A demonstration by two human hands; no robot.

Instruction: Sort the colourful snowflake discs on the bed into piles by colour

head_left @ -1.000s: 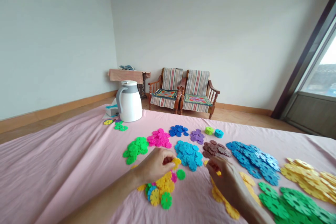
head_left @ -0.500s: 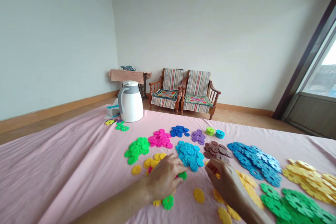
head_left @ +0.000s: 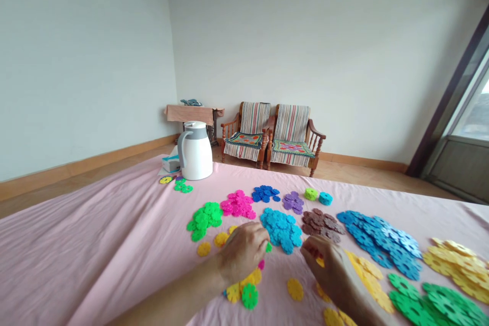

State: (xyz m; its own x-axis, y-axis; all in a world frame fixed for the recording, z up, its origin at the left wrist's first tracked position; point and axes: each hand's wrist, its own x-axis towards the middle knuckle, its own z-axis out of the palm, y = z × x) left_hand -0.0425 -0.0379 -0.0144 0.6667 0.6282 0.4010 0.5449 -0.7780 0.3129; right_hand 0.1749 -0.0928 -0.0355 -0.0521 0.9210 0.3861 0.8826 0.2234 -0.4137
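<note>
My left hand (head_left: pixel 245 250) is curled palm down over a loose group of mixed discs, with the edge of a green notched disc (head_left: pixel 268 247) showing at its fingertips. Partly under that hand lie yellow discs (head_left: pixel 234 293), a pink disc (head_left: pixel 261 264) and another green disc (head_left: pixel 250 296). My right hand (head_left: pixel 324 260) is closed in front of the brown disc pile (head_left: pixel 323 224), its fingers bent inward; what they hold is hidden. Between the hands, farther off, sits a light blue pile (head_left: pixel 281 229). One yellow disc (head_left: pixel 295 289) lies alone on the cloth.
On the pink cloth (head_left: pixel 126 244) are bright green (head_left: pixel 204 220), pink (head_left: pixel 239 205), dark blue (head_left: pixel 265 193) and purple (head_left: pixel 293 202) piles. Larger blue (head_left: pixel 380 239), yellow (head_left: pixel 456 267) and green (head_left: pixel 435 300) discs spread right. A white jug (head_left: pixel 196 155) stands at the back left.
My left hand has lifted slightly away from the near discs, uncovering more yellow ones, and the green disc moved with it. My right hand has barely moved. The view has shifted a little left.
</note>
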